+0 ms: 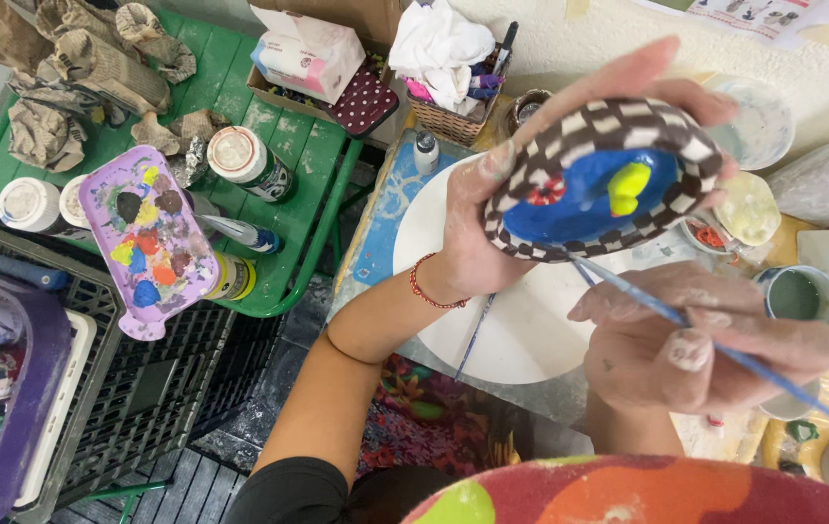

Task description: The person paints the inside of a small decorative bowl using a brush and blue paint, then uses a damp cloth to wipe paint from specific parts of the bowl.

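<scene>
Nearest the lens, a multicoloured curved rim (628,490) fills the bottom edge. Her right hand (696,344) pinches a thin blue brush (725,351); her left hand (531,184) grips a checkered ceramic piece (599,175) above a white round board (521,320). Beside it, a green table (288,146) holds a purple palette (147,238).

Black sleeve (288,490), red bead bracelet (426,287) — clay-dusted fingers (691,349).

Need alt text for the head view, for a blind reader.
The left hand holds up a checkered ceramic piece with a blue centre, while the right hand touches a thin paintbrush to its edge. A purple paint palette lies to the left.
</scene>
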